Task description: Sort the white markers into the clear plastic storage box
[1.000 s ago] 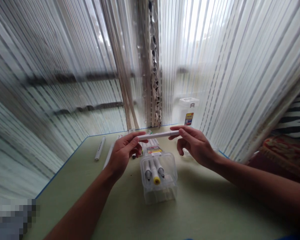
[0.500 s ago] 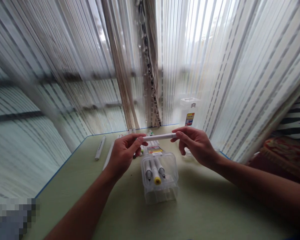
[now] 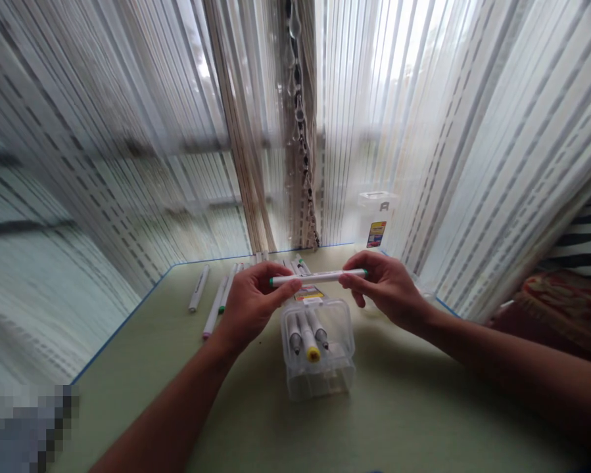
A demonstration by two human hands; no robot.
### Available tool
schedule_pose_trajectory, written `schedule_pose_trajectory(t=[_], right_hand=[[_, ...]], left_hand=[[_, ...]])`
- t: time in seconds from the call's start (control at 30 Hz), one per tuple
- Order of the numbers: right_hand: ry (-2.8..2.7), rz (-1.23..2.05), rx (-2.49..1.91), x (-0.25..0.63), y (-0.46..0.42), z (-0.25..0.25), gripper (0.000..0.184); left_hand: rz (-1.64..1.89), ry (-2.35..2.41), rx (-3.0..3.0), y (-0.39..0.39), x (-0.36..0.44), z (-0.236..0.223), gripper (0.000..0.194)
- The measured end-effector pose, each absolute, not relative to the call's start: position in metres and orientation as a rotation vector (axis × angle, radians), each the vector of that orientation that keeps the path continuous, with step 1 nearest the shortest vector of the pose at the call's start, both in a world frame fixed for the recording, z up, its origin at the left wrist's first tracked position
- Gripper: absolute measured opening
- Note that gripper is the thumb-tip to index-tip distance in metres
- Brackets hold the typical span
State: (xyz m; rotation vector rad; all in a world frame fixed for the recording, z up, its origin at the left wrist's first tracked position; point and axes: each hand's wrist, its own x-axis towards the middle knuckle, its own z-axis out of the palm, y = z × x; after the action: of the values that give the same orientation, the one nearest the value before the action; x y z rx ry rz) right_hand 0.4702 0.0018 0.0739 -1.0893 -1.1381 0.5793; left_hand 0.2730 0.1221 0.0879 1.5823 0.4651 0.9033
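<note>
A white marker [image 3: 321,278] with green ends lies level between my two hands, above the table. My left hand [image 3: 256,299] pinches it near its left end, thumb in front. At the other end, my right hand [image 3: 386,286] grips it between thumb and fingers. Just below the marker stands a clear plastic case [image 3: 319,387]. Two grey-tipped markers and one yellow-ended marker [image 3: 307,336] show in its upper part, tips towards me. Behind the held marker, more white markers and a yellow label are partly covered by it and my hands.
Several white markers lie on the left of the green table [image 3: 152,368], among them a single marker [image 3: 199,289] and a pink-ended one [image 3: 215,309]. A tall clear box [image 3: 374,217] with a yellow label stands at the back right. Striped curtains [image 3: 142,131] hang behind the table.
The marker has shifted and turned in my fingers, so green now shows at both its ends. My left hand has moved slightly right. The camera view has shifted a little.
</note>
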Motion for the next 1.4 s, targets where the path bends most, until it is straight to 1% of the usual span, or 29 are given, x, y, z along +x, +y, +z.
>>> schedule_pose_trajectory(t=[0.27, 0.5, 0.77, 1.07, 1.23, 1.4], right_hand=[[-1.137, 0.537, -1.104, 0.4731, 0.0021, 0.0743, 0.028], [-1.107, 0.582, -1.062, 0.4750, 0.0023, 0.0734, 0.027], [-1.108, 0.602, -1.084, 0.4721, 0.0021, 0.0744, 0.031], [-1.084, 0.712, -1.046, 0.4760, 0.0014, 0.0722, 0.021], [-1.037, 0.784, -0.999, 0.4765, 0.0016, 0.0731, 0.019], [-1.067, 0.771, -1.012, 0.4774, 0.0015, 0.0716, 0.019]], left_hand=[[0.920, 0.471, 1.610, 0.1252, 0.2720, 0.0873, 0.035], [0.870, 0.430, 1.584, 0.1280, 0.2716, 0.0876, 0.032], [0.858, 0.486, 1.565, 0.1240, 0.2736, 0.0863, 0.039], [0.908, 0.460, 1.624, 0.1268, 0.2706, 0.0865, 0.031], [0.883, 0.417, 1.556, 0.1278, 0.2691, 0.0867, 0.028], [0.910, 0.461, 1.598, 0.1281, 0.2706, 0.0867, 0.026]])
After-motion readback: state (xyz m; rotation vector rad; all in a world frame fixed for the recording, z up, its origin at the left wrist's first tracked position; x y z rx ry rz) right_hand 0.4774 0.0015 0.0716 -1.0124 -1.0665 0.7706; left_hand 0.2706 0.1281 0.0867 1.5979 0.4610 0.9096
